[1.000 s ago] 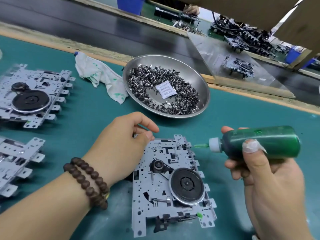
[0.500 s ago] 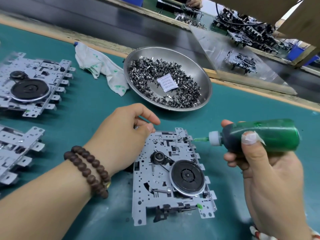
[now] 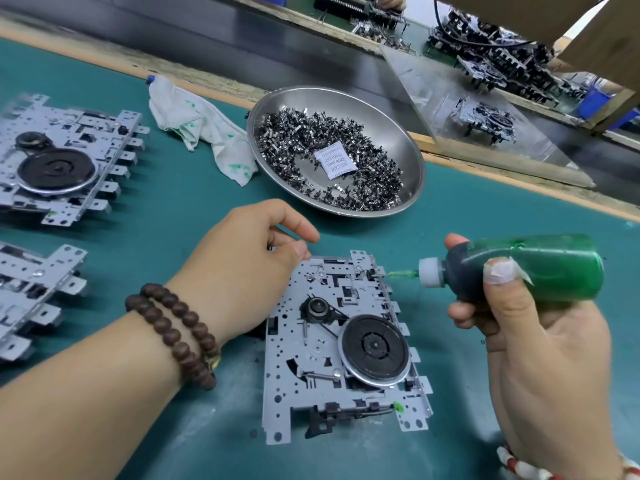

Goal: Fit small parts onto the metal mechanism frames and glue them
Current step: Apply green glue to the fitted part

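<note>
Head-worn camera looks down, close over bench [image 3: 450, 216].

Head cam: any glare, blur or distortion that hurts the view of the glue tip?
Head view: glue bottle tip and middle frame sharp; glare on the bowl rim; left frames slightly smeared; wide-angle bend along the table edge; soft shadows.

- A factory assembly line, seen from one workstation.
- A teal-matted table [image 3: 485, 216] carries identical metal mechanism frames [image 3: 62, 161], stacked to the left of the hands.
- Beyond the hands sits a steel bowl [image 3: 412, 157] heaped with small metal parts [image 3: 301, 133].
- Farther off, a dark conveyor belt [image 3: 207, 36] runs along the table edge, with more mechanisms [image 3: 485, 121] at stations across it.
</note>
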Available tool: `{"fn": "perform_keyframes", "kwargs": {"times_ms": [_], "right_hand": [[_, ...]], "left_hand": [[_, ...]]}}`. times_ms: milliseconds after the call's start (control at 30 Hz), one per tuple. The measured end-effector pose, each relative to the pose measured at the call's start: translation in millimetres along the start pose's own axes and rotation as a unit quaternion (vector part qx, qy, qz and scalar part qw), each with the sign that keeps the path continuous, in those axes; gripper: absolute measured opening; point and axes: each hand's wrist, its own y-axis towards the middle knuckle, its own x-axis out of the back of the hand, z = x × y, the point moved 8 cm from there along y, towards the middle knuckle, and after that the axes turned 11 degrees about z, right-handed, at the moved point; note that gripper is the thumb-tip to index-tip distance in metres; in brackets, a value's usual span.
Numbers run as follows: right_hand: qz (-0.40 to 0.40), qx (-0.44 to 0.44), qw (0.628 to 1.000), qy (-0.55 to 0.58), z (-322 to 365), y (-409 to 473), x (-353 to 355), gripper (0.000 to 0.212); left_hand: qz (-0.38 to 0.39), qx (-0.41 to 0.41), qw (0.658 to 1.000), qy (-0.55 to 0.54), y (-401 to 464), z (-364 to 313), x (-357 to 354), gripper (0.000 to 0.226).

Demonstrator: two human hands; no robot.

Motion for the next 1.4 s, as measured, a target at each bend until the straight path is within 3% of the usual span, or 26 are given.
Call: {"fn": "perform_keyframes", "kwargs": {"times_ms": [900,1400], "right_hand": [[-0.021,0.019,1.000,-0.010,5.1,-1.2,-0.1,0.032],[-0.019,0.025,1.000,-0.001,5.3,-1.7,0.2,0.025]], "left_hand": [[0.000,0.005,1.000,0.002,-0.2,0.4,-0.8,0.019],[-0.005,0.003,1.000,0.010,0.3,1.7,0.0,0.018]]}}
